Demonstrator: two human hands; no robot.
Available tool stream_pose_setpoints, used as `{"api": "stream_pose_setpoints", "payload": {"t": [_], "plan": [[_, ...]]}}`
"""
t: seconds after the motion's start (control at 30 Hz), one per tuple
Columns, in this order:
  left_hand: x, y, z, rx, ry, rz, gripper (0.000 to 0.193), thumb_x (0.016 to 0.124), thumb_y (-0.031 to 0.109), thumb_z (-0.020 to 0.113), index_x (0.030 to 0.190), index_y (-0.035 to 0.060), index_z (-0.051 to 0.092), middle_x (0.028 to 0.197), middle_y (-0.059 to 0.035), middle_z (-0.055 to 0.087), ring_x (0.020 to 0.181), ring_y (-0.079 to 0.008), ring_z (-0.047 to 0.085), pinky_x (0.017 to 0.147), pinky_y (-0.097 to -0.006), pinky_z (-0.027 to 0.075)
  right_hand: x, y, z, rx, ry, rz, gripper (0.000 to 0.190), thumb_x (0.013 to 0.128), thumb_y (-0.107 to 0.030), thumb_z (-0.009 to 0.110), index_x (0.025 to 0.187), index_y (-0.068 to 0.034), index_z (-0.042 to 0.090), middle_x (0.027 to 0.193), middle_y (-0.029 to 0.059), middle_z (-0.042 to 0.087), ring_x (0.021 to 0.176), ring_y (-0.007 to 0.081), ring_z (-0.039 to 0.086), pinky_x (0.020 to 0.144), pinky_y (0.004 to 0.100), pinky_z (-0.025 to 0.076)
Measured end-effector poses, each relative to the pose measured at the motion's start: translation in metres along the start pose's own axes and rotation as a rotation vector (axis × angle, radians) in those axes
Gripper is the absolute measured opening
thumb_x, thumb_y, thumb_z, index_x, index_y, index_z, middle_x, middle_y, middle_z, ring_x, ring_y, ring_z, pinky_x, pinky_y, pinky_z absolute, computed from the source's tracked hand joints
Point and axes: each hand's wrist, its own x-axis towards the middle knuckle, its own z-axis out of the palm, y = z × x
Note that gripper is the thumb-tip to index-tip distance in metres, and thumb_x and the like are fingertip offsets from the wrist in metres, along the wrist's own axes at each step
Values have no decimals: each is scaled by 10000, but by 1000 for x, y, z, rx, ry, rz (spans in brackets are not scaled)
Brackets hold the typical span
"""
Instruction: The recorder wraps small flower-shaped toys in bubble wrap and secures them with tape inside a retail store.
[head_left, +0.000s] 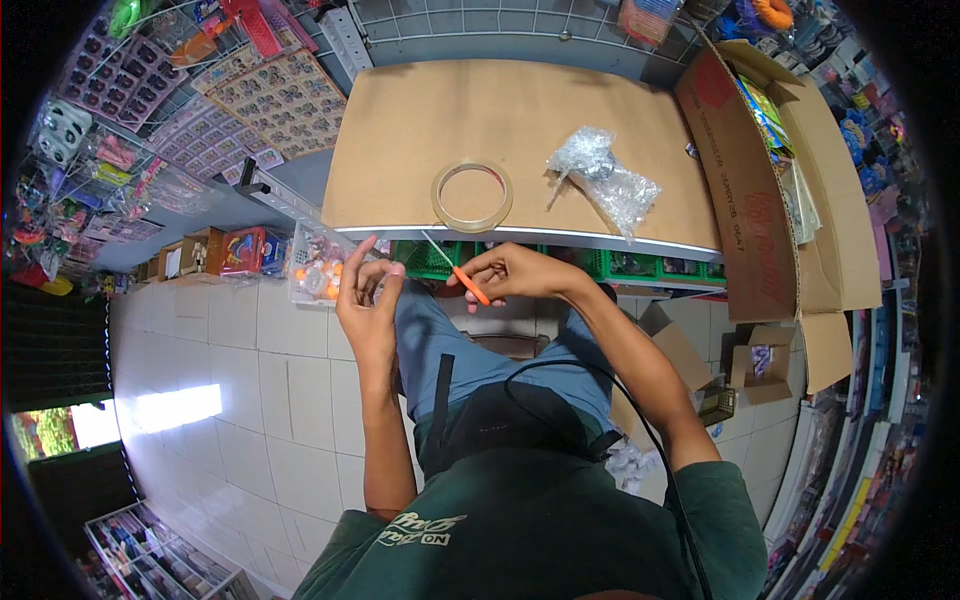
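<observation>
My right hand (517, 274) is closed around the orange handle of a pair of scissors (471, 285), whose thin metal blades point up and to the left, towards the shelf's front edge. To the left, my left hand (371, 289) is raised with its fingers curled and apart; I see nothing plain in it, though a thin clear piece there could be too faint to tell. A roll of clear tape (472, 196) lies flat near the front edge of the wooden shelf (420, 112). Crumpled clear plastic wrap (604, 176) lies right of the roll, partly over the edge.
A large open cardboard box (750, 202) stands at the shelf's right end. Green plastic baskets (630, 264) sit beneath the shelf. A white basket of orange and white balls (311, 274) is beyond my left hand. Smaller cardboard boxes (761, 364) stand on the floor at right.
</observation>
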Motion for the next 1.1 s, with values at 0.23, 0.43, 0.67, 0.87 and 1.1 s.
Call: {"api": "stream_pose_setpoints", "payload": {"t": [0.23,0.43,0.67,0.87,1.1], "plan": [[-2,11,4,-16,-16,-13,494,875,17,712,1344,21,560,922,-28,675,913,-97,610,926,-262,445,-101,-58,28,-339,450,-117,218,801,19,660,1002,-32,594,788,11,660,730,46,596,642,211,466],[-9,21,21,4,-100,23,500,866,-2,710,1342,17,557,892,-27,667,916,-109,617,956,-287,444,-193,-57,-48,-619,1333,-132,147,859,18,615,1004,-1,603,788,20,618,704,66,535,647,238,456],[-23,29,62,158,-263,153,515,841,1,719,1332,31,569,859,-14,660,873,-101,613,911,-276,455,-196,-44,-74,-1000,1450,204,207,887,-66,622,1046,63,653,922,275,672,816,404,671,732,420,503],[-30,50,86,145,-374,207,546,832,-32,716,1349,-3,544,861,-38,647,913,-126,619,917,-284,459,-167,-72,-16,-1138,1509,-217,155,898,-77,635,995,9,722,996,203,711,835,335,702,741,375,538],[-37,44,99,220,-512,354,525,832,4,740,1328,26,571,856,-20,660,883,-108,619,813,-243,474,-125,-49,51,-223,940,-310,281,807,-48,792,1078,-34,720,1080,30,703,829,33,611,590,162,410]]}}
